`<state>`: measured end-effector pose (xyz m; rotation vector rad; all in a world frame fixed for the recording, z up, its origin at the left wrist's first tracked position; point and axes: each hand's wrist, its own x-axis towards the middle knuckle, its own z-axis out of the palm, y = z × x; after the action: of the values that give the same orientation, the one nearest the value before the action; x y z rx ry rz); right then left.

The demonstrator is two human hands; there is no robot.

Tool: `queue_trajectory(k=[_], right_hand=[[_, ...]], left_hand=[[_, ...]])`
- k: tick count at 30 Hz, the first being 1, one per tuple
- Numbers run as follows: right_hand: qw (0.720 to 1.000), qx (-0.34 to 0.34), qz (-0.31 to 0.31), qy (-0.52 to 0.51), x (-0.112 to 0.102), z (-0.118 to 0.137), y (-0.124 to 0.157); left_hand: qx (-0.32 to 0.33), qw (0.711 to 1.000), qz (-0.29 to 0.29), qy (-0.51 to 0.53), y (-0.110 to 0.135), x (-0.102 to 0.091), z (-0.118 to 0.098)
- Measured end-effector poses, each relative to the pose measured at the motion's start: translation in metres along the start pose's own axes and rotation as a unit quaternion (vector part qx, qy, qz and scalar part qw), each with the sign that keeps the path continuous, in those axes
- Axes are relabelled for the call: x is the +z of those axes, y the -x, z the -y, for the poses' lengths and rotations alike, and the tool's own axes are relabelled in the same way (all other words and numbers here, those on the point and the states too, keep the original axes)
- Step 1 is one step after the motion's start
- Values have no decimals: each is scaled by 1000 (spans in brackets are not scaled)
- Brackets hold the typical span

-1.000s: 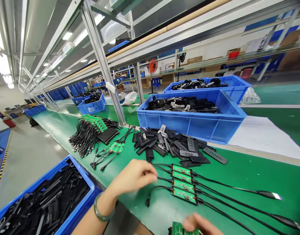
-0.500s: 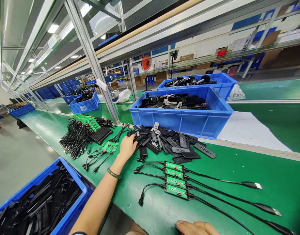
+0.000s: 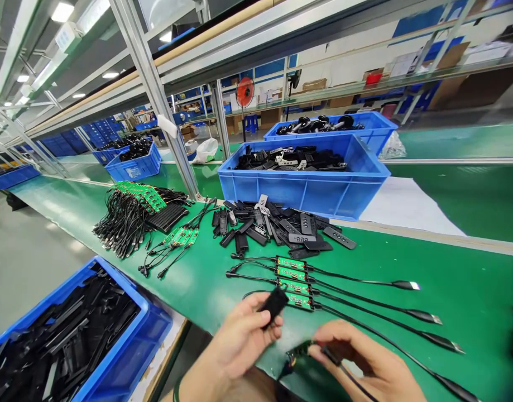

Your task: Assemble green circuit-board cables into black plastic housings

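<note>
My left hand is closed on a black plastic casing, held up over the front of the bench. Close to its right, my right hand pinches a green circuit board with a black cable running from it; fingers hide part of the board. Just beyond both hands, several circuit boards in black casings lie in a row, their cables stretching left and right. A pile of black casing parts sits farther back. To the left are loose boards with cables.
A blue bin of casing parts stands behind the pile, another blue bin at lower left. A heap of cabled boards lies on the green bench at left. A metal post rises behind it.
My left hand has come back from the parts pile toward me and now holds a black casing. My right hand has risen further into view with a cabled board. The view has shifted slightly.
</note>
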<state>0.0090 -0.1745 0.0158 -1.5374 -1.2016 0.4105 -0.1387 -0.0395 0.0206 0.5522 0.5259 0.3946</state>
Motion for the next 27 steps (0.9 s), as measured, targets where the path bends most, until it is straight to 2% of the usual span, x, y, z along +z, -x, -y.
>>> queue_trajectory(k=[3, 6, 8, 13, 17, 24, 27], right_hand=[[995, 62, -15, -72, 5, 0, -3], [985, 120, -14, -120, 8, -1, -6], [982, 136, -16, -128, 9, 1, -7], [983, 143, -15, -111, 11, 3, -8], [992, 111, -29, -61, 13, -3, -8], [993, 105, -44, -43, 18, -9, -8], [993, 104, -46, -31, 23, -8, -3]], left_hand=[[-22, 999, 21, 20, 9, 3, 24], [-38, 998, 42, 32, 13, 3, 30], [-55, 996, 60, 38, 15, 0, 30], [-72, 992, 85, 64, 19, -4, 36], [-54, 993, 84, 64, 20, -1, 44], [-10, 997, 78, -8, 16, 8, 48], [25, 994, 74, -71, 13, 7, 55]])
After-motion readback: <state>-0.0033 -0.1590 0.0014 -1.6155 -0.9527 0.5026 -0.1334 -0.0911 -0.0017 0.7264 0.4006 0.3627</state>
